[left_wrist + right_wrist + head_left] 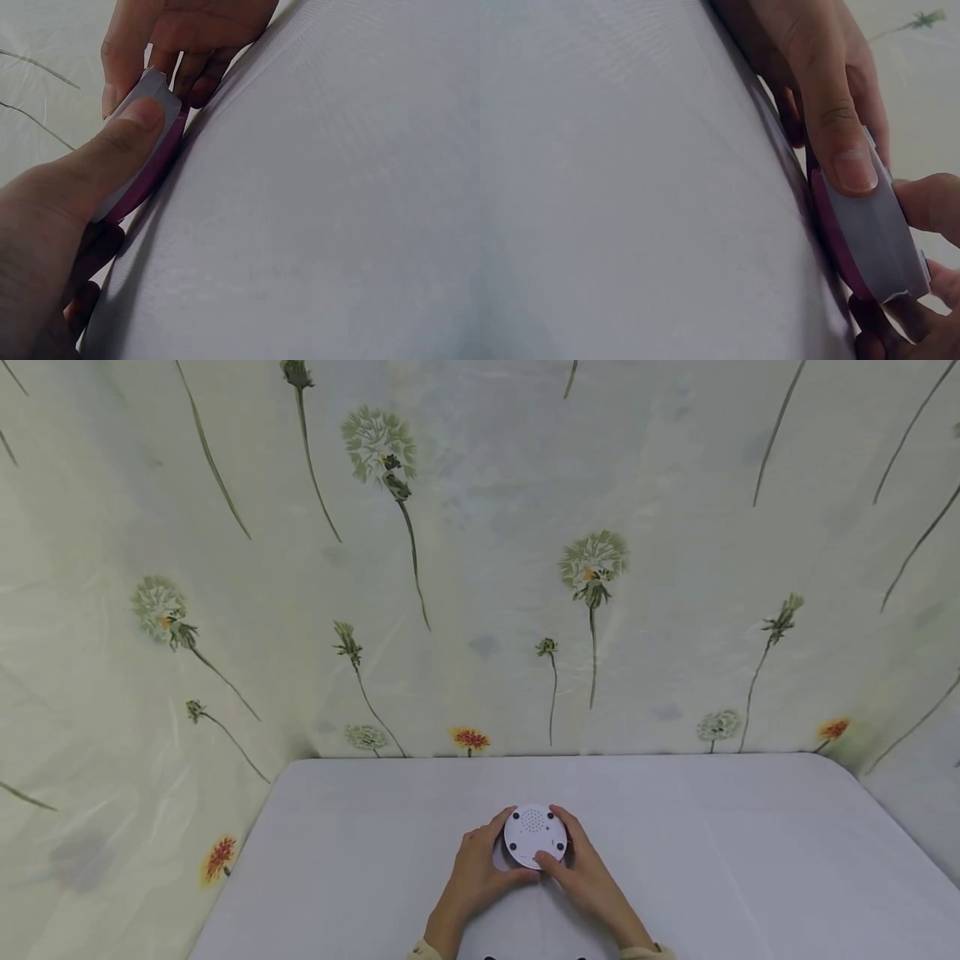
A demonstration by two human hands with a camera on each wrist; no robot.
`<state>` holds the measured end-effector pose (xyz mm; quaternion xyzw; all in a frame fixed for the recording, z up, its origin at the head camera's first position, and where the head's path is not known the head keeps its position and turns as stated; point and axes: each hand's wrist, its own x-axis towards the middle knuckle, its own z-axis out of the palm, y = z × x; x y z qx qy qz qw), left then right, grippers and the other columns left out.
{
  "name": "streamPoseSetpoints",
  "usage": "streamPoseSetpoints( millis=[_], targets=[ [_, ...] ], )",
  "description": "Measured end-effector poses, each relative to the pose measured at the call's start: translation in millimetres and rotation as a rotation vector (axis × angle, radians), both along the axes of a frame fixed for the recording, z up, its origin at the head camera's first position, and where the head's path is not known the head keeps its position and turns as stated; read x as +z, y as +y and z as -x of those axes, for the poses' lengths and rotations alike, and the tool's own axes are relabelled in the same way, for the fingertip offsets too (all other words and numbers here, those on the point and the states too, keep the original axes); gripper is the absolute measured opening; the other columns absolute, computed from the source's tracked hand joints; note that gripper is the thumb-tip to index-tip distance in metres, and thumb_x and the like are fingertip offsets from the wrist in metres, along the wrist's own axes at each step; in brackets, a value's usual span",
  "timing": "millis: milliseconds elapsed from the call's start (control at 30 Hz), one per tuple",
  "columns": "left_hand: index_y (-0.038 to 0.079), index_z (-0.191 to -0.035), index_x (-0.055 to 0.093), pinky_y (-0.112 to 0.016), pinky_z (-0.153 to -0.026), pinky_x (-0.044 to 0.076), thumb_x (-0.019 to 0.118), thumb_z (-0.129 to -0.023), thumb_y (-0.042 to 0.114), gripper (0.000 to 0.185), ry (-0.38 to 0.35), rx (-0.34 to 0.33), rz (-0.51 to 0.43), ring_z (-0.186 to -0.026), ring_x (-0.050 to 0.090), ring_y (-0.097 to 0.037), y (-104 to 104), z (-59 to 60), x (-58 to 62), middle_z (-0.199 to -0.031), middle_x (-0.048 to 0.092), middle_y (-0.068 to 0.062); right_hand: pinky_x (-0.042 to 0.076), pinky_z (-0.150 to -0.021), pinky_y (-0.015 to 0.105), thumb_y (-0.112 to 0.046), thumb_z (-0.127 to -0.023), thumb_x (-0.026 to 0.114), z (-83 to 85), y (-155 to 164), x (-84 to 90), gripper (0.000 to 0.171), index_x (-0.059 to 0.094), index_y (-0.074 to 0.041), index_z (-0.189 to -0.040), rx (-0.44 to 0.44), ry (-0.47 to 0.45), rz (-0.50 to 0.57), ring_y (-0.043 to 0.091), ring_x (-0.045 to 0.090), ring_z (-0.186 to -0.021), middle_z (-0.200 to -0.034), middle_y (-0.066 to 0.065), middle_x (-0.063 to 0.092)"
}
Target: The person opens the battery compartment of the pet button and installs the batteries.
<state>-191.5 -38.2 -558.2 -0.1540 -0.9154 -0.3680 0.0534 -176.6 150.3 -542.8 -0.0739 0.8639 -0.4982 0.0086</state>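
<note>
A small round device (534, 832) is held bottom side up over the table, its white underside showing a cluster of speaker holes and several black rubber feet. Its side is white with a purple-pink band (838, 238) toward the table. My left hand (477, 870) grips it from the left, thumb along the near rim and fingers round the far left edge. From the right my right hand (590, 878) holds it, thumb (928, 202) on the underside near the edge, fingers curled round the right side. The face toward the table is hidden.
A white-covered table (360, 827) lies under both hands, close below the device. Behind it and at the sides hangs a pale curtain (487, 568) printed with dandelions and orange flowers. Light sleeve cuffs (423, 951) show at the bottom.
</note>
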Motion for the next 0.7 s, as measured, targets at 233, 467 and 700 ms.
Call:
streamPoseSetpoints(
  millis=[233,467,700],
  targets=[
    [0.024,-0.142,0.041,-0.043,-0.097,0.042,0.066,-0.064,0.073,0.096,0.023,0.008,0.014,-0.115,0.057,-0.015,-1,-0.4,0.5,-0.133,0.058,0.002,0.026,-0.11,0.055,-0.041,-0.085,0.067,1.4,6,-2.0,0.076,0.029,-0.019,-0.147,0.023,0.033,-0.013,0.031,0.034,-0.139,-0.151,0.009,0.036],
    [0.023,-0.143,0.041,-0.042,-0.098,0.041,0.067,-0.065,0.07,0.094,0.026,0.018,-0.048,-0.118,0.055,-0.015,-3,-2.4,3.3,-0.137,0.055,0.004,0.041,-0.099,0.027,-0.036,-0.085,0.068,2.6,18,-4.1,0.072,0.032,-0.024,-0.147,0.144,0.153,-0.002,0.008,0.05,-0.119,-0.147,-0.002,0.042],
    [0.023,-0.142,0.042,-0.041,-0.099,0.04,0.066,-0.067,0.07,0.091,0.012,0.01,-0.111,-0.121,0.054,-0.012,-3,-1.5,1.9,-0.139,0.053,0.007,0.045,-0.096,0.022,-0.026,-0.085,0.07,6.7,27,-7.5,0.067,0.039,-0.02,-0.144,0.255,0.278,0.055,0.006,0.051,-0.123,-0.145,0.001,0.044]
  ],
)
